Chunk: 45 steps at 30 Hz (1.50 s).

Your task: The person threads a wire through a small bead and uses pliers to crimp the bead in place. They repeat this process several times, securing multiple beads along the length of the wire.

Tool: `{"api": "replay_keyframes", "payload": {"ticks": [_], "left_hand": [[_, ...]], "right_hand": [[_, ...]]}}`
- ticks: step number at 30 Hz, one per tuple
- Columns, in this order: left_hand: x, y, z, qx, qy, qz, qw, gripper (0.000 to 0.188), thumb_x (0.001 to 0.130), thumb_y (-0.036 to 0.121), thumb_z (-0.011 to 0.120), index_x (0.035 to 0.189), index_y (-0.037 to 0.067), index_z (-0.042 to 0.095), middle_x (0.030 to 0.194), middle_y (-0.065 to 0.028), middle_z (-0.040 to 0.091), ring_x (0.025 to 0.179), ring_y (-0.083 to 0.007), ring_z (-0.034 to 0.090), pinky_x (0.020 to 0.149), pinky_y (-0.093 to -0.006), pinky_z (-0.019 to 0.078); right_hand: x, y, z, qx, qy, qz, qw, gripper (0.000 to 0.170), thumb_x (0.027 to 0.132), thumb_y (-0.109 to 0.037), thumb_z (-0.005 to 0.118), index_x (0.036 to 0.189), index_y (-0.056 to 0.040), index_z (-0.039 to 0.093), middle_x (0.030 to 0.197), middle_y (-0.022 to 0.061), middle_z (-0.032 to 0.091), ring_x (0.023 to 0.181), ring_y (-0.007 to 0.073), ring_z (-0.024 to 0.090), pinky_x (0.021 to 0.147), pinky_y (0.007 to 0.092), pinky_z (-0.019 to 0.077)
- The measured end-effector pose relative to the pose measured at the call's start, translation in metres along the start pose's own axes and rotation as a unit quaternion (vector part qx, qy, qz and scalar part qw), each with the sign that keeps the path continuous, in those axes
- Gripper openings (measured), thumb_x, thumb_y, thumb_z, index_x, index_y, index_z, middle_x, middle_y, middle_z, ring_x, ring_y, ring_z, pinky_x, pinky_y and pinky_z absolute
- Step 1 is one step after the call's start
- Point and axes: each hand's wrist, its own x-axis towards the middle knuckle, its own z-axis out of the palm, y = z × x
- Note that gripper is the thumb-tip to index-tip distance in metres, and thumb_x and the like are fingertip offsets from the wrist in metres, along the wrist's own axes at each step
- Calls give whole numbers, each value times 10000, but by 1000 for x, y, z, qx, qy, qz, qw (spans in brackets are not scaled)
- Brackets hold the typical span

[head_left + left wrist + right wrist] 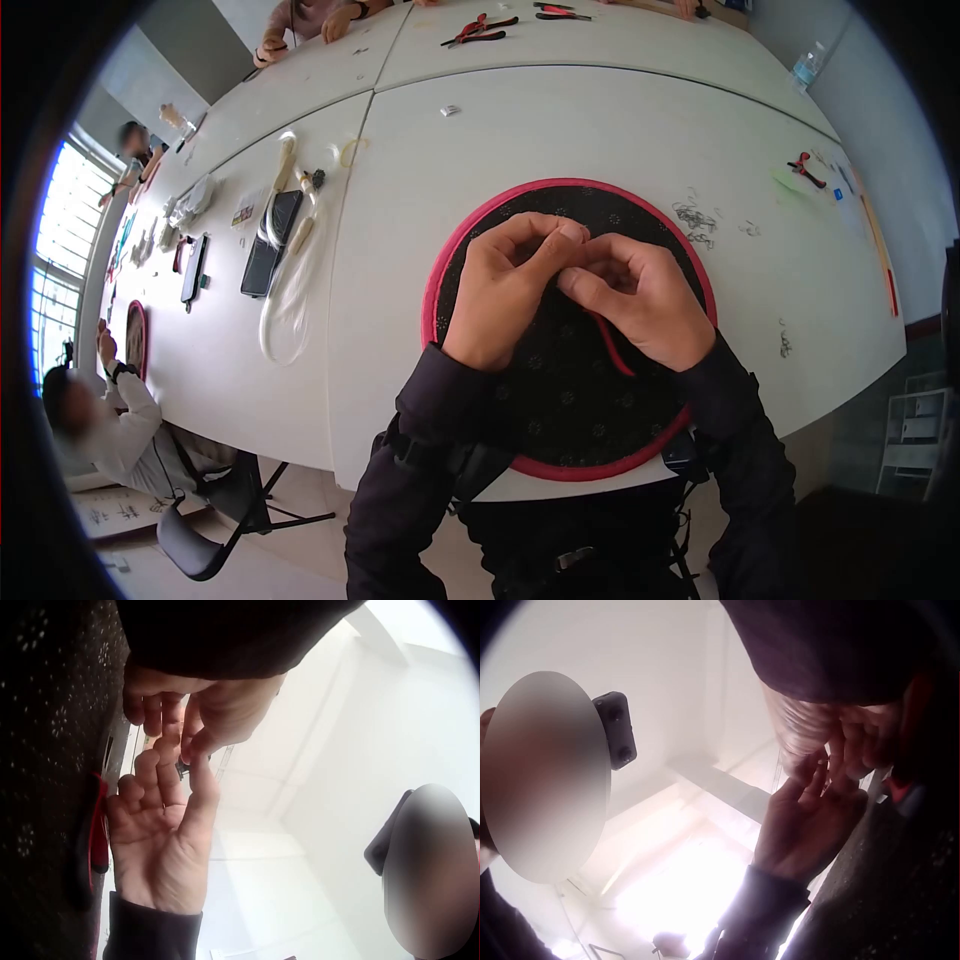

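Tiny piece sits between both hands, above a mat bearing pliers.

On my feed, the mat lies at the near edge of the table, under my left hand and right hand; cords lie left, wires just right, pliers farther right, a bottle behind those.

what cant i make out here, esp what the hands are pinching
- Small dark piece: left wrist view, mostly covered by fingertips of the left hand and right hand.
- Red handle: head view, upper end hidden by the right hand.
- Person across the table: head view, cut off by the top edge.
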Motion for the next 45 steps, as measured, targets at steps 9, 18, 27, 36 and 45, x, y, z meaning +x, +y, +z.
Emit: {"api": "replay_keyframes", "payload": {"ticks": [9,18,27,36,45], "left_hand": [[0,1,2,-85,5,2,996,177,942,164,666,983,-7,682,940,-49,681,912,-125,614,851,-287,475],[-2,5,1,-24,4,36,999,122,973,115,633,1002,3,671,1010,-35,662,977,-104,588,905,-268,443],[1,-3,2,95,47,103,989,158,944,126,667,973,-29,674,887,-35,687,783,-82,607,700,-232,474],[1,-2,2,238,62,118,962,114,881,84,670,890,-28,688,844,-73,657,714,-130,602,658,-264,465],[1,-3,2,273,38,125,953,132,897,100,664,896,-30,683,863,-76,653,740,-137,601,686,-283,468]], "right_hand": [[1,1,1,-1,10,11,1000,207,934,-164,677,999,32,656,758,11,654,677,45,580,618,214,455],[4,5,-1,52,131,-62,988,227,946,-188,666,1057,3,618,848,35,655,710,51,586,603,219,468],[3,3,-5,-54,115,-95,987,139,935,-131,655,987,-3,644,835,44,666,708,100,608,658,248,491],[5,7,-8,-171,140,-159,962,112,945,-111,628,979,-6,647,807,92,671,689,154,630,630,286,488],[6,10,-9,-186,139,-145,962,122,946,-123,643,976,-7,659,807,96,678,679,164,630,638,282,491]]}}
